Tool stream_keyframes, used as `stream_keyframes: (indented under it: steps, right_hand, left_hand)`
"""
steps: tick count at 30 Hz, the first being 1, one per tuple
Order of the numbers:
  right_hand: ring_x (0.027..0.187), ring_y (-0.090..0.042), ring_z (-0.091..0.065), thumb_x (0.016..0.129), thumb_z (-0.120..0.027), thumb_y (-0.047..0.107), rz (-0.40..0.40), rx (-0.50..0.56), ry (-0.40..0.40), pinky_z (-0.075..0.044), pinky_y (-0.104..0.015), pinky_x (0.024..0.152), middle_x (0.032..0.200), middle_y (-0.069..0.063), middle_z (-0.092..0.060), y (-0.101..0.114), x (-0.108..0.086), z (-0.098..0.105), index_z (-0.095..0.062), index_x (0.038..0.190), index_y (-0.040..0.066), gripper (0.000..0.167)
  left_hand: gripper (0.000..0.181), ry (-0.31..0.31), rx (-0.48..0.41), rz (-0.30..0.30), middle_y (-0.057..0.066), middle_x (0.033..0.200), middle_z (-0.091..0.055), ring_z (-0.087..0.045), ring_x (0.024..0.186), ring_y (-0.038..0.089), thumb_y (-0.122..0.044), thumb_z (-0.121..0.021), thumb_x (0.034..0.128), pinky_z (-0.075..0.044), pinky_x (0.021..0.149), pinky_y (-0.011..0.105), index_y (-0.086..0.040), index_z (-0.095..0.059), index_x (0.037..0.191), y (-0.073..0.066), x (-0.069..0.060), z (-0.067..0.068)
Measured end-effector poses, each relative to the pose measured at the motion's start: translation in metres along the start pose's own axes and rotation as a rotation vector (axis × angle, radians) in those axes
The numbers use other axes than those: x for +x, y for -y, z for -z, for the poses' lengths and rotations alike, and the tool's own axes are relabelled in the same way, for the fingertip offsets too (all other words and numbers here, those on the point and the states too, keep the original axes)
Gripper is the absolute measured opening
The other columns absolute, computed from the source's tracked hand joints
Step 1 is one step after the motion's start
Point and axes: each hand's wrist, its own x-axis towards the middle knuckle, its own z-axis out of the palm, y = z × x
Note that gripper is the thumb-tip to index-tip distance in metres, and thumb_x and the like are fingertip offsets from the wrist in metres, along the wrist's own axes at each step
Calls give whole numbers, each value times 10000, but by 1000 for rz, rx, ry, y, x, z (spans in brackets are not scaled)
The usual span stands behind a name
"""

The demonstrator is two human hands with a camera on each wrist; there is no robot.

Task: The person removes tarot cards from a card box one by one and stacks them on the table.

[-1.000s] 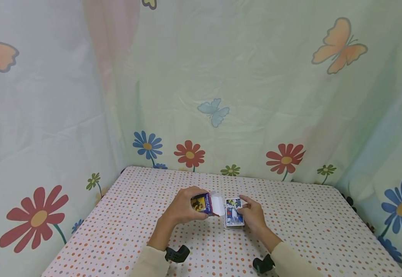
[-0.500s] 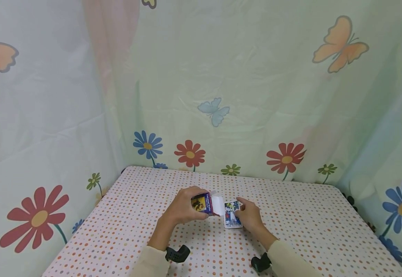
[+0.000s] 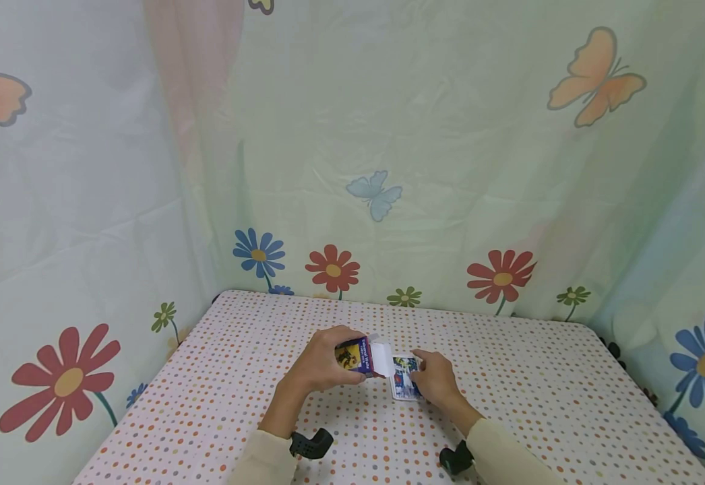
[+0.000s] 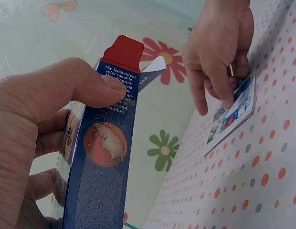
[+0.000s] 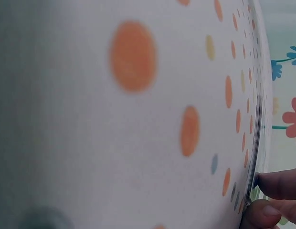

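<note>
My left hand [image 3: 321,360] grips a dark blue and yellow tarot card box [image 3: 350,357] on its side, above the table. Its white end flap [image 3: 382,360] stands out toward the right. In the left wrist view, my thumb [image 4: 107,89] lies across the box's printed narrow side, near a raised red flap [image 4: 125,51]. Illustrated tarot cards [image 3: 402,385] lie face up in a thin stack on the table, just right of the box. My right hand [image 3: 439,379] holds the cards at their right side, with fingers curled over the top picture. How many cards there are is hidden.
A cloth with coloured dots covers the table [image 3: 255,350]. Fabric walls [image 3: 425,135] with printed flowers and butterflies stand behind and at both sides. A black wrist device [image 3: 311,444] is on the left wrist, another [image 3: 457,459] on the right.
The right hand and the tarot cards have shifted slightly left, toward the box flap. The right fingers now cover more of the top card. The left hand and box stay in place.
</note>
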Motion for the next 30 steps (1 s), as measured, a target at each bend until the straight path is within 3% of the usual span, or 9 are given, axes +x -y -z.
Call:
stream_keyframes:
  steps: [6, 13, 17, 24, 30]
  right_hand:
    - [709, -193, -491, 840, -715, 10, 10, -3, -1, -405, -303, 588, 828, -84, -549, 0, 1, 2, -587, 1364, -45, 543]
    - [926, -325, -580, 840, -706, 181, -17, -48, 16, -537, -479, 770, 1181, -277, -541, 6, 1, 1, -487, 1424, -77, 675]
    - [935, -364, -575, 857, -726, 307, -8, -157, 47, -537, -515, 751, 1278, -310, -475, 13, 1, -1, -425, 1482, -45, 778]
    - [909, -373, -531, 825, -776, 441, 41, -343, 95, -505, -473, 643, 1245, -233, -499, 20, 3, -6, -508, 1470, 97, 779]
    - [833, -311, -500, 819, -763, 365, 72, -375, 100, -460, -419, 620, 1165, -162, -558, 21, 8, -8, -623, 1367, 126, 613]
  left_hand:
    - [635, -1, -15, -3, -54, 1208, -680, -594, 1033, 143, -314, -899, 705, -538, 854, 299, -201, -685, 1292, 1, 0, 0]
    - [644, -3, -13, -2, -64, 1206, -679, -593, 1025, 138, -327, -898, 701, -535, 843, 295, -207, -683, 1296, 2, 0, 1]
    - [643, -4, -22, -9, -66, 1206, -681, -596, 1027, 137, -312, -901, 696, -534, 844, 298, -208, -684, 1292, 3, 0, 2]
    - [643, -5, -51, -24, -62, 1193, -685, -602, 1011, 141, -265, -908, 687, -535, 826, 292, -202, -687, 1288, 5, 1, 2]
    - [644, -6, -46, -16, -64, 1193, -683, -599, 1012, 138, -270, -910, 686, -532, 827, 295, -208, -687, 1287, 4, 0, 3]
